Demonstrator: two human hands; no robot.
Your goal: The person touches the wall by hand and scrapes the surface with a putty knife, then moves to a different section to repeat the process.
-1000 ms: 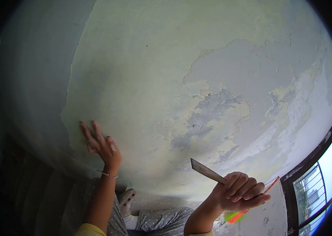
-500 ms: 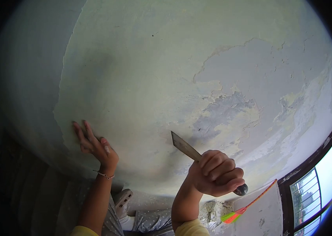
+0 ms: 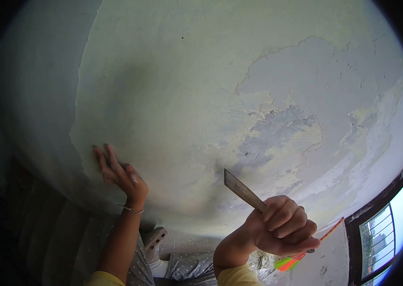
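In front of me rises a wall [image 3: 163,95] with pale green paint, worn away at the right into a grey-white flaked patch [image 3: 282,126]. My right hand [image 3: 285,226] is wrapped round the handle of a scraper [image 3: 244,190]. Its flat metal blade points up and left, with the tip at or close to the wall below the flaked patch; contact cannot be made out. My left hand [image 3: 123,174] rests against the green paint at the lower left, fingers spread and holding nothing. White dust marks its thumb.
A dark-framed window [image 3: 378,238] with bars is at the lower right. Near it, a broom-like thing [image 3: 289,263] with green and orange bristles leans behind my right hand. Stairs [image 3: 44,233] lie in shadow at lower left. My shoe [image 3: 155,238] shows below.
My right hand and the scraper have moved right and slightly down, now overlapping the broom-like thing's stick. My left hand stays on the wall. The view has shifted a little.
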